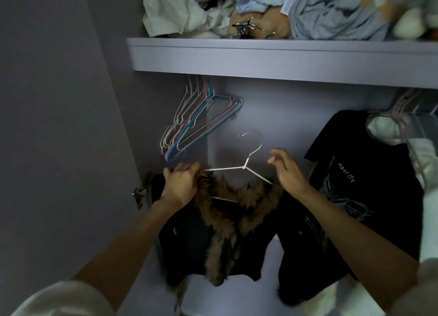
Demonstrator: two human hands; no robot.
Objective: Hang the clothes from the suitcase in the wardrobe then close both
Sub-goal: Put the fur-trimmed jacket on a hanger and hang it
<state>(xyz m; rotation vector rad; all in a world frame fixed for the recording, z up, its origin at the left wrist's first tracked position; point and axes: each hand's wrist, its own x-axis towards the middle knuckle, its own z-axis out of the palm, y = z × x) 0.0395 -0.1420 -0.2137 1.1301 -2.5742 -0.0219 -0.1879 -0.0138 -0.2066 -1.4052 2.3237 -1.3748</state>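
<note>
A black jacket with a brown fur collar hangs on a white wire hanger inside the wardrobe, below the rail. My left hand grips the jacket's left shoulder and the end of the hanger. My right hand hovers at the hanger's right arm with fingers loosely spread, holding nothing. The hanger's hook points up, free of the rail. The suitcase is out of view.
A bunch of empty coloured hangers hangs at the upper left. A black printed T-shirt and other clothes hang at the right. The shelf above carries crumpled clothes. The wardrobe door stands open at the left.
</note>
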